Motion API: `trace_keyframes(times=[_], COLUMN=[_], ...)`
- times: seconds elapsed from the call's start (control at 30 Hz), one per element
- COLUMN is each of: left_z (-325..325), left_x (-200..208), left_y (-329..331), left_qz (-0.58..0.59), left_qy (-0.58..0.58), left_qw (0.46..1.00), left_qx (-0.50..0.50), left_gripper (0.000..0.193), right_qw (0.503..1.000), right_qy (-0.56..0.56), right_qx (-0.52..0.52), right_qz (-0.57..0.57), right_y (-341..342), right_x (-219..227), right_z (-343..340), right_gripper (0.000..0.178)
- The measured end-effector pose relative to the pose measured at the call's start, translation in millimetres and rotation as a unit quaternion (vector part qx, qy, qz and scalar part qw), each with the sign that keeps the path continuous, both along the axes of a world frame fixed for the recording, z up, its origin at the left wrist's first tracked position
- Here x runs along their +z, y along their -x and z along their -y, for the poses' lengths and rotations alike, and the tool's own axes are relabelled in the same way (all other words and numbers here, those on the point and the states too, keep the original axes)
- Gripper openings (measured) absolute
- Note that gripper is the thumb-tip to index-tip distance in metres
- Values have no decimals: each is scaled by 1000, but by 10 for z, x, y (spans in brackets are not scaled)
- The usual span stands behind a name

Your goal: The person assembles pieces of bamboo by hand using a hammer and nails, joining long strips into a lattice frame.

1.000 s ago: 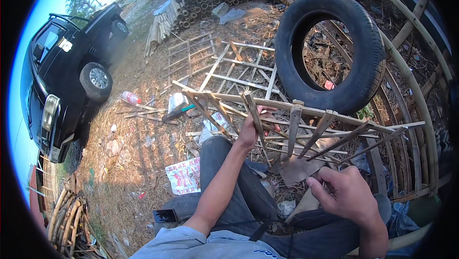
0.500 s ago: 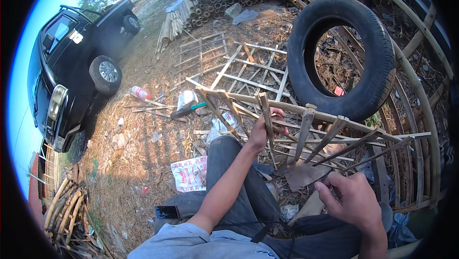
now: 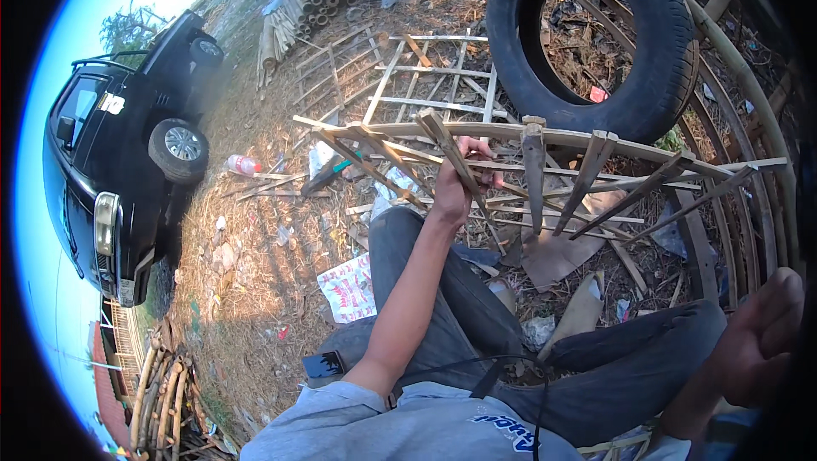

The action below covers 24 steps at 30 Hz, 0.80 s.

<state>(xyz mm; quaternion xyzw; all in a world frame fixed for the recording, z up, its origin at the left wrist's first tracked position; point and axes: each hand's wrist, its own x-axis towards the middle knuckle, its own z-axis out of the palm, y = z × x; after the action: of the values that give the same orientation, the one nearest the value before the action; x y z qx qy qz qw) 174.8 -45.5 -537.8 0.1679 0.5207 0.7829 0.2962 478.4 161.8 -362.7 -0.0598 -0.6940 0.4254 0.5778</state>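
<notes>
A frame of split bamboo slats [image 3: 533, 176], with several short pieces sticking out from one long strip, lies slantwise across the space in front of my knees. My left hand [image 3: 455, 184] is closed round one of its short slats, near the long strip. Out at the far right, in shadow, my right hand [image 3: 762, 337] is raised off the frame with its fingers curled. Whatever it may hold is hidden. Past the frame a flat lattice of pale slats [image 3: 390, 101] rests on the ground.
A large tyre [image 3: 681, 61] leans by a curved bamboo structure at the right. A tool with a green handle [image 3: 341, 166], a plastic bottle [image 3: 244, 164] and a printed sheet [image 3: 347, 289] lie on straw-covered ground. Cut bamboo poles [image 3: 319, 1] are stacked behind; a black pickup [image 3: 128, 129] stands left.
My right hand has swung away from beside the frame to the far right. My left hand keeps its hold on the slat. The whole view has shifted and tilted.
</notes>
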Motion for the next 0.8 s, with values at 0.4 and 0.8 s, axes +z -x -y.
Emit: trace_keyframes(times=[0.4,0.8], left_z=[-214,-155], left_x=[6,7], left_y=[-27,8], left_qz=[8,-17], left_qy=[-18,-1], left_qw=[1000,999], left_qx=[-10,-27], left_gripper=[52,48], right_qw=[983,972], right_qy=[101,130], right_qx=[156,192], right_qz=[-7,-21], right_y=[91,54], right_x=[-376,-542], right_z=[170,177], right_gripper=[34,30])
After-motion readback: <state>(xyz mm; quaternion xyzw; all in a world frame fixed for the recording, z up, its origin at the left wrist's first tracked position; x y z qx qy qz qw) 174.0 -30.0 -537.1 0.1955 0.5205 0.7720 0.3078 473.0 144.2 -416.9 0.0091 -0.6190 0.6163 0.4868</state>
